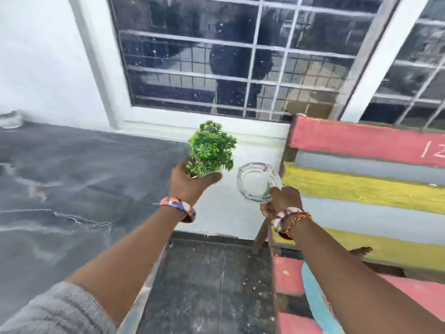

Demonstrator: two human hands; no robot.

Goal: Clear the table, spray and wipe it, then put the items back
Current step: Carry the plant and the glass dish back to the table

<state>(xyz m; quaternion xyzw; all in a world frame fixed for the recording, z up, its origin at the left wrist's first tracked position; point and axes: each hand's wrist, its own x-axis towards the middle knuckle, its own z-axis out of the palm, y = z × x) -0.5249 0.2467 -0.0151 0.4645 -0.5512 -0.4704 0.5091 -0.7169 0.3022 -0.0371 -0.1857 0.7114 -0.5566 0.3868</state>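
My left hand [189,183] grips the white pot of a small green artificial plant [212,148] and holds it up in the air, in front of the white wall below the window. My right hand [284,200] pinches the near rim of a clear glass ashtray [257,180], tilted and also held in the air just right of the plant. The dark marbled table [60,189] lies to the left of both hands, with its surface blurred. Both wrists wear patterned bracelets.
A wooden bench [361,184] with red, grey and yellow slats stands at the right, close to my right arm. A barred window [228,56] fills the wall ahead. Dark floor tiles [204,285] run between the table and the bench. A blurred glass object [10,119] sits at the table's far left corner.
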